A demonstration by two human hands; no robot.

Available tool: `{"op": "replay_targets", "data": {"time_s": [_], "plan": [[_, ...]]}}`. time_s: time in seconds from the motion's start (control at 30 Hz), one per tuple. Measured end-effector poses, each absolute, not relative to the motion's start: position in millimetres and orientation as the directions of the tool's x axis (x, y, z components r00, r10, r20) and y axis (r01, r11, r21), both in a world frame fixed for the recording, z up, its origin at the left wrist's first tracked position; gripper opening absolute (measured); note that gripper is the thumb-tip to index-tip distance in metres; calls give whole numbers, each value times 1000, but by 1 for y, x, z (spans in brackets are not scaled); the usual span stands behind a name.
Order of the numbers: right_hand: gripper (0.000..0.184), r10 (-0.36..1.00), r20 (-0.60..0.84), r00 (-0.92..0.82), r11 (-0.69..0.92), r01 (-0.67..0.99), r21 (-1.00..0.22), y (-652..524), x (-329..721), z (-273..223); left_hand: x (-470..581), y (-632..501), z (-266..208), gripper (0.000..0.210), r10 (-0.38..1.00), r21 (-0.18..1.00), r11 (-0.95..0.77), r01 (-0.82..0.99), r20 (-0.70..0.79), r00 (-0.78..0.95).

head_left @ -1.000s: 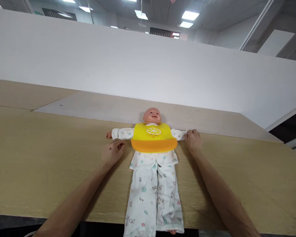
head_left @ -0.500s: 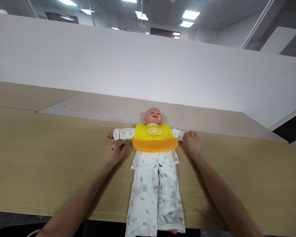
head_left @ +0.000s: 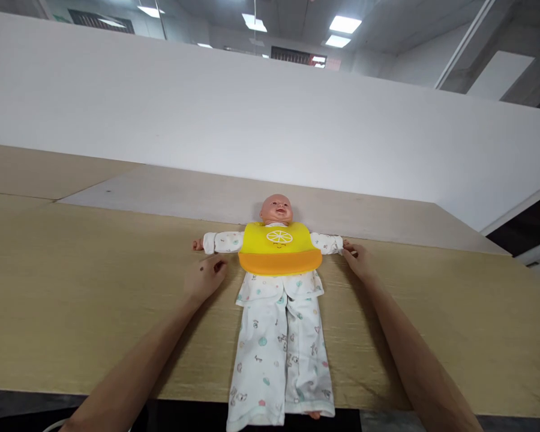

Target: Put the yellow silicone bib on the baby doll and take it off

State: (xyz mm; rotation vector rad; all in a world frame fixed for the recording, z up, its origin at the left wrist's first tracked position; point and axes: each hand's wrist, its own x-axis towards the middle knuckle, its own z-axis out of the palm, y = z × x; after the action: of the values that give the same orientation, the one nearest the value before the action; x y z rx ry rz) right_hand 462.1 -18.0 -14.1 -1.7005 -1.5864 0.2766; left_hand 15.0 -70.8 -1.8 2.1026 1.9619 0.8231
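A bald baby doll (head_left: 276, 209) lies face up with both arms stretched out sideways. It wears a white printed top and trousers (head_left: 261, 360). Over its chest is a yellow bib (head_left: 276, 235) with a white citrus print and an orange catch pocket (head_left: 279, 263). My right hand (head_left: 359, 261) is at the end of the sleeve (head_left: 327, 243) on the right, its thumb and fingers closed around the doll's small hand, which is mostly hidden. Just below the other sleeve (head_left: 227, 242), my left hand (head_left: 209, 277) rests on the table with curled fingers and nothing visible in them.
The wooden table (head_left: 94, 300) extends to both sides. Behind the doll runs a paler strip (head_left: 198, 189), then a white partition (head_left: 252, 114) with glass above it. The trouser legs reach over the table's front edge. A dark object with a pale cable lies below, at lower left.
My right hand has shifted slightly outward, off the sleeve cuff to the doll's hand, so the cuff now shows. My left hand stays nearly in place. The view has shifted slightly.
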Motion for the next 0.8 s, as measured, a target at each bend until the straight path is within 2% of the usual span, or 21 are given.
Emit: {"op": "replay_targets", "data": {"time_s": [0.1,0.2,0.43,0.6,0.8], "plan": [[33,964,255,72,122,735,-667,-16,473,-13,13,-70,-4,26,960,480,-143,866,280,4],[38,970,241,-1,172,707,-686,-13,479,-14,12,-68,-6,25,957,481,-162,862,288,19],[38,958,283,-53,240,692,-681,-2,476,-17,11,-66,-9,27,955,476,-191,859,293,50],[47,933,357,-47,306,624,-719,0,465,-16,12,-66,-7,28,952,468,-202,860,301,60],[46,959,282,-3,237,549,-801,-2,460,-16,12,-65,-8,28,952,453,-201,868,299,65]]}}
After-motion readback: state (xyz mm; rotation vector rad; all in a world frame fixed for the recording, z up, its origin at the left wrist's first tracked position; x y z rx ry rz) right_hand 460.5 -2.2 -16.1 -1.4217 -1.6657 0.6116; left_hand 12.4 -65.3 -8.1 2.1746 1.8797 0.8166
